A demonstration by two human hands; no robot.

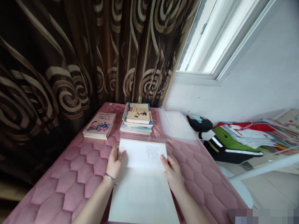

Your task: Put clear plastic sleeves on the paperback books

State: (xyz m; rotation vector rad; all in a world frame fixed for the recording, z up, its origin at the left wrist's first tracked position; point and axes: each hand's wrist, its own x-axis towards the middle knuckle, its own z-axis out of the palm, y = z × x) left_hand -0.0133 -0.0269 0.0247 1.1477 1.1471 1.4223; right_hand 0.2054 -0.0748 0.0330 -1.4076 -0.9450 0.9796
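An opened book (142,186) lies in front of me, its pale pages turned toward the camera. Small printed text shows on the far page, while the near one looks blank. My left hand (116,160) grips the left edge of the far page, thumb on top, with a metal bangle at the wrist. On the opposite edge my right hand (171,169) holds the same page, its thumb pressed on the paper. A strip of clear plastic (142,137) sticks out past the book's far edge. The fingers under the book are hidden.
On the pink quilted surface (77,186) stand a small book stack (99,124) at left and a taller book stack (137,116) at the back. Clear plastic sheets (178,126) lie right of them. Beyond are a black and green bag (229,143), piled papers and a patterned curtain (130,56).
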